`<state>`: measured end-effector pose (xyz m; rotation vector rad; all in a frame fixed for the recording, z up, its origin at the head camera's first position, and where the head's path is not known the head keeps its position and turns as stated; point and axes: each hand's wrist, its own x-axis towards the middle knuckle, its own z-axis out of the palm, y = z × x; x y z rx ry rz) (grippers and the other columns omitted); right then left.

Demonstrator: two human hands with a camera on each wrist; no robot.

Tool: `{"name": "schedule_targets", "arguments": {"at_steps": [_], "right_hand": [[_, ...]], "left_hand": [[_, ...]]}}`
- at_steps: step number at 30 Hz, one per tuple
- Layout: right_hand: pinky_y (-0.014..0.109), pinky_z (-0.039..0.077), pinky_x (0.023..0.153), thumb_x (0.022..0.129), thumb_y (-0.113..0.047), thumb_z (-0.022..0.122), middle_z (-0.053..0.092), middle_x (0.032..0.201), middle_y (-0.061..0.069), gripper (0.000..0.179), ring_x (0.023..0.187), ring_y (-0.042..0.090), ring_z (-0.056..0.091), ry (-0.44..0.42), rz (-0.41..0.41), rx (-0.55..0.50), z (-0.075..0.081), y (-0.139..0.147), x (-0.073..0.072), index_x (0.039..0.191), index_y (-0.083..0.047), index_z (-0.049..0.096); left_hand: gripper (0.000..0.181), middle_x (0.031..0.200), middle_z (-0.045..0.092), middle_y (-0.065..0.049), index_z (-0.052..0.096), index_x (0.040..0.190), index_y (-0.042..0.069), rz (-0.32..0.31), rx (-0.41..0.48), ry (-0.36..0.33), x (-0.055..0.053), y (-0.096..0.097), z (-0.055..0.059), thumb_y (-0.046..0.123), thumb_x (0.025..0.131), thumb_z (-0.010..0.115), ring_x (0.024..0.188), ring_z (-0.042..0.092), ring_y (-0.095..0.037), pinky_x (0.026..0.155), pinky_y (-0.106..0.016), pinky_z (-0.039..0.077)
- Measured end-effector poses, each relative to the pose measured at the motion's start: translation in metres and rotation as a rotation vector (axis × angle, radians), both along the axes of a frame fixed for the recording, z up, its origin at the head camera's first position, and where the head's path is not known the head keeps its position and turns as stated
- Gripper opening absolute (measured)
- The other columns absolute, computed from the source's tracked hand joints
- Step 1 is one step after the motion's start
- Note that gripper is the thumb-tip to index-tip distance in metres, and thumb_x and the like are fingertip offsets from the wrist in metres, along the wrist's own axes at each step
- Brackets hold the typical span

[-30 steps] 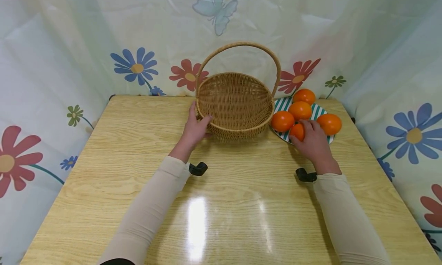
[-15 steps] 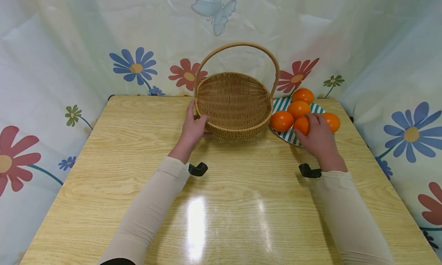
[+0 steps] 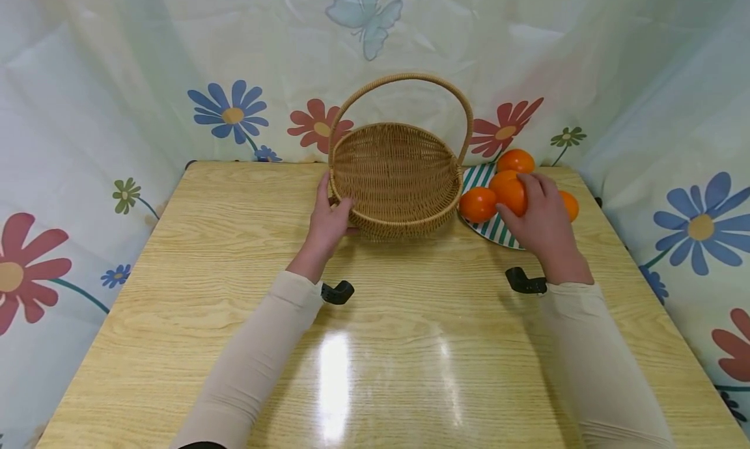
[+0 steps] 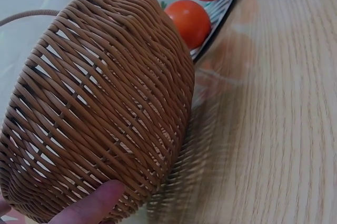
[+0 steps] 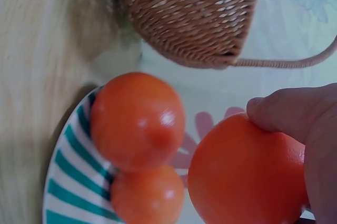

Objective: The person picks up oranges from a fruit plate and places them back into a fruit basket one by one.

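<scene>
A wicker basket [image 3: 392, 169] with a tall arched handle stands at the back middle of the table, its opening facing me. My left hand [image 3: 329, 222] grips its left rim, thumb over the front edge; a finger [image 4: 95, 203] lies against the weave in the left wrist view. My right hand [image 3: 543, 224] holds an orange [image 5: 247, 171] raised over the striped plate [image 3: 498, 234], thumb across its side. Other oranges rest on the plate: one at the left [image 3: 478, 205], one at the back [image 3: 515, 161], and one partly hidden behind my right hand [image 3: 569, 205].
The plate sits just right of the basket, near the table's back right corner. A flowered curtain [image 3: 281, 52] hangs close behind and along both sides of the wooden table [image 3: 398, 332]. The basket's handle [image 3: 404, 77] rises in front of the curtain.
My right hand has lifted the orange up off the front of the plate, baring the stripes there; it now overlaps the oranges behind. The left hand and basket have barely moved.
</scene>
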<state>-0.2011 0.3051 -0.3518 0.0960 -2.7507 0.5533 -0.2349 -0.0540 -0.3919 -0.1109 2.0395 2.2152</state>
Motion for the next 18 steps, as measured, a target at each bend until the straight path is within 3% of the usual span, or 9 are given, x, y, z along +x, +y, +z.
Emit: {"name": "schedule_targets", "arguments": {"at_steps": [11, 18], "right_hand": [[0.068, 0.040, 0.093, 0.093, -0.035, 0.060, 0.032, 0.148, 0.025, 0.067, 0.121, 0.050, 0.039, -0.016, -0.001, 0.010, 0.018, -0.019, -0.002, 0.148, -0.008, 0.034], [0.067, 0.042, 0.093, 0.092, -0.030, 0.062, 0.034, 0.148, 0.022, 0.062, 0.123, 0.047, 0.039, 0.016, 0.029, -0.004, 0.024, -0.032, -0.004, 0.146, -0.009, 0.038]], "left_hand": [[0.070, 0.156, 0.023, -0.017, 0.008, 0.151, 0.050, -0.025, -0.016, 0.030, 0.001, 0.000, -0.001, 0.025, 0.099, 0.048, 0.125, 0.053, -0.036, 0.087, -0.056, 0.053], [0.068, 0.161, 0.016, -0.012, 0.009, 0.150, 0.051, -0.031, -0.039, 0.027, 0.003, 0.000, -0.001, 0.026, 0.100, 0.047, 0.128, 0.051, -0.037, 0.088, -0.054, 0.053]]}}
